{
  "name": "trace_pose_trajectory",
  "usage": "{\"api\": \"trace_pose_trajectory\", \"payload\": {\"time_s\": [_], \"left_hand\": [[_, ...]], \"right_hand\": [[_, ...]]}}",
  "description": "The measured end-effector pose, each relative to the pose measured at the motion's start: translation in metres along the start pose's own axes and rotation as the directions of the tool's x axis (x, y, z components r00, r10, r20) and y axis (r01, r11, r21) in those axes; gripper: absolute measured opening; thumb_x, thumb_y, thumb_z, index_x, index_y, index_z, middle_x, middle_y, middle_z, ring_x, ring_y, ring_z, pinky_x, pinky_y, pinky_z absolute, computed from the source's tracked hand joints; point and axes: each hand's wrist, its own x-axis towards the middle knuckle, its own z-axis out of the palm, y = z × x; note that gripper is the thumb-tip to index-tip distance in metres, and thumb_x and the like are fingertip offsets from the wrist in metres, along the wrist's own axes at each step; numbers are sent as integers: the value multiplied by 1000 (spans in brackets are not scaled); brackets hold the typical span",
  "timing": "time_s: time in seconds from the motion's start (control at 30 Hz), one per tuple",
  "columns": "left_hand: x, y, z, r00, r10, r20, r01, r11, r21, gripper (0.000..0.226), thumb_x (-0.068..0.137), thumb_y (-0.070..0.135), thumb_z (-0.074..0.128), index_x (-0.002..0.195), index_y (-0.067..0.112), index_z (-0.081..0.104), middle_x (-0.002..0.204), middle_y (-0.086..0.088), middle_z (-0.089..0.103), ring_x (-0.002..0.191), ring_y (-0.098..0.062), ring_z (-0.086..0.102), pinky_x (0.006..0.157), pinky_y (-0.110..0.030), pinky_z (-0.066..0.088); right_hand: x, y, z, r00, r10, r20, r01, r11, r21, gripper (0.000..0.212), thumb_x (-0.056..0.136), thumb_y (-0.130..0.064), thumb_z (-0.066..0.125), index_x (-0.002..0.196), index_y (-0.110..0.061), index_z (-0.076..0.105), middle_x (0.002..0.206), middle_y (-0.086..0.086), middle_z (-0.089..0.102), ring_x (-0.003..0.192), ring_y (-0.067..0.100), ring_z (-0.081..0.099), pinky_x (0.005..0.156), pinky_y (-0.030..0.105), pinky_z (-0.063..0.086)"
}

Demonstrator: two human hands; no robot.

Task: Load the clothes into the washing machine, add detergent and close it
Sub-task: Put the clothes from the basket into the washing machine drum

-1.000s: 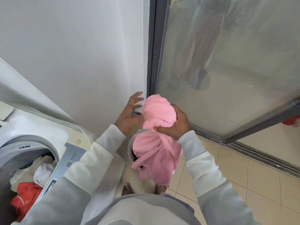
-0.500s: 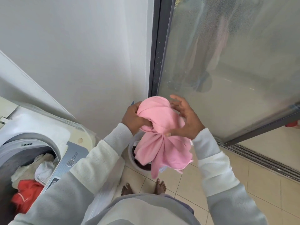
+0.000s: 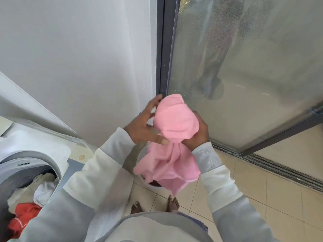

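Observation:
A pink cloth is bunched at chest height over a white laundry basket on the floor. My right hand grips the cloth at its gathered middle, with the top rolled into a ball and the rest hanging down. My left hand has its fingers spread and touches the cloth's left side with thumb and fingertips. At lower left the top-loading washing machine stands with its lid up; white and cream clothes and a red garment lie in its drum.
A white wall rises straight ahead. A frosted glass sliding door in a dark frame fills the right, its track running along the beige tiled floor. My bare feet stand just behind the basket.
The hands swapped roles: my right hand closed again around the cloth's middle, and my left hand let go and opened beside it. The cloth's hanging end shifted slightly.

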Motion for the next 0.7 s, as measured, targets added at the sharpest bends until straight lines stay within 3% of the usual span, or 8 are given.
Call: {"api": "trace_pose_trajectory", "payload": {"time_s": [0.13, 0.23, 0.3, 0.4, 0.47, 0.53, 0.63, 0.7], "left_hand": [[19, -6, -4, 994, 90, -61, -56, 905, 421, 120, 36, 56, 88, 138, 42, 26, 139, 3, 43, 128, -12, 46, 104, -31, 43], [27, -10, 10, 948, -41, -316, 215, 815, 538, 62, 44, 50, 75, 99, 48, 45, 92, 16, 57, 87, -6, 64, 65, -21, 48], [22, -9, 7, 900, -87, -427, 273, 876, 398, 51, 39, 42, 80, 80, 42, 49, 72, 16, 56, 73, 7, 58, 51, -11, 38], [9, -11, -1, 894, -72, -442, 75, 997, -11, 53, 34, 37, 79, 82, 34, 56, 74, 14, 61, 67, 4, 55, 58, -12, 43], [2, -10, -1, 901, -48, -431, -43, 979, -199, 57, 36, 32, 80, 88, 23, 60, 77, 11, 64, 73, 0, 57, 65, -19, 47], [3, -11, 10, 902, -108, -417, -90, 900, -427, 77, 28, 37, 89, 96, 17, 59, 81, 13, 70, 78, 0, 63, 71, -19, 51], [11, -16, 34, 897, -277, -343, -38, 727, -686, 102, 25, 43, 96, 111, 3, 57, 97, -2, 73, 92, -14, 67, 78, -26, 54], [10, -15, 54, 887, -344, -310, 43, 727, -685, 72, 60, 12, 85, 123, -6, 53, 115, -23, 63, 106, -29, 61, 90, -41, 52]], "right_hand": [[10, -31, -4, 978, -72, 198, 158, 870, -466, 45, 75, -35, 63, 119, -27, 58, 117, 2, 66, 107, 30, 61, 86, 33, 46], [11, -48, 0, 968, -132, 214, 222, 847, -482, 36, 80, -25, 63, 115, -24, 56, 115, 4, 65, 106, 32, 60, 86, 33, 45], [11, -48, -5, 961, -148, 232, 230, 895, -383, 49, 71, -26, 72, 116, -29, 54, 113, 0, 67, 105, 30, 62, 88, 35, 49], [15, -30, -26, 949, -157, 274, 179, 982, -60, 85, 46, -43, 87, 121, -45, 47, 113, -6, 65, 106, 16, 62, 89, 26, 49], [16, -14, -38, 939, -155, 306, 137, 987, 80, 109, 36, -48, 90, 133, -39, 41, 125, -5, 58, 119, 5, 54, 90, 11, 40], [10, -9, -37, 896, -166, 411, 111, 982, 154, 134, 36, -55, 92, 147, -22, 25, 142, -9, 44, 132, -3, 39, 100, 9, 32], [-3, 0, -15, 892, -176, 417, 80, 968, 238, 111, 56, -56, 86, 142, -15, 29, 138, -23, 47, 129, -5, 43, 107, 17, 33], [-1, -2, -6, 942, -116, 315, 51, 977, 205, 94, 50, -51, 91, 126, -16, 49, 125, -10, 57, 108, -10, 55, 102, 22, 43]]}}
